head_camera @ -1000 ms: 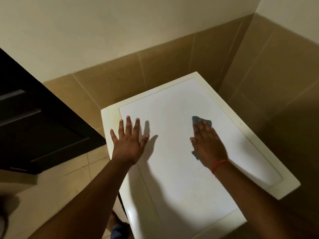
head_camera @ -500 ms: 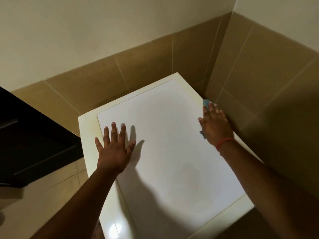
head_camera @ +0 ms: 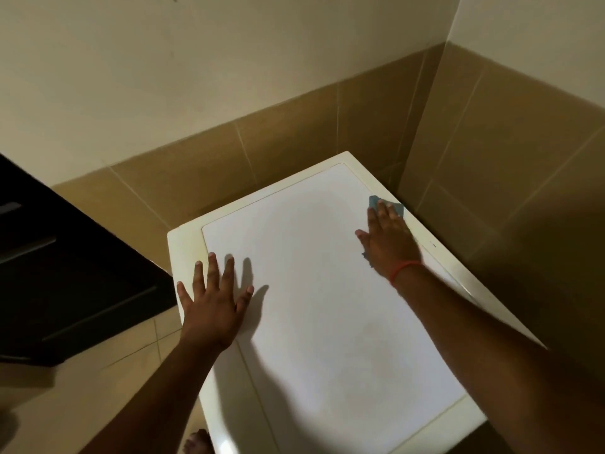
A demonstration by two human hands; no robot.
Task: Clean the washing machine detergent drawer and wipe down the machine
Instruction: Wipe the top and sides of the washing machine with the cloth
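The white top of the washing machine fills the middle of the view, seen from above. My right hand lies flat with straight fingers on a blue cloth and presses it onto the top near the far right edge. Only the cloth's far corners and a scrap by my wrist show. My left hand rests flat with spread fingers on the left side of the top. The detergent drawer is out of view.
Tan tiled walls close in behind and to the right of the machine. A dark cabinet stands to the left over a tiled floor. My foot shows below the machine's front.
My right hand has slid the cloth from the middle of the top to its far right edge. My left hand has stayed flat on the left side.
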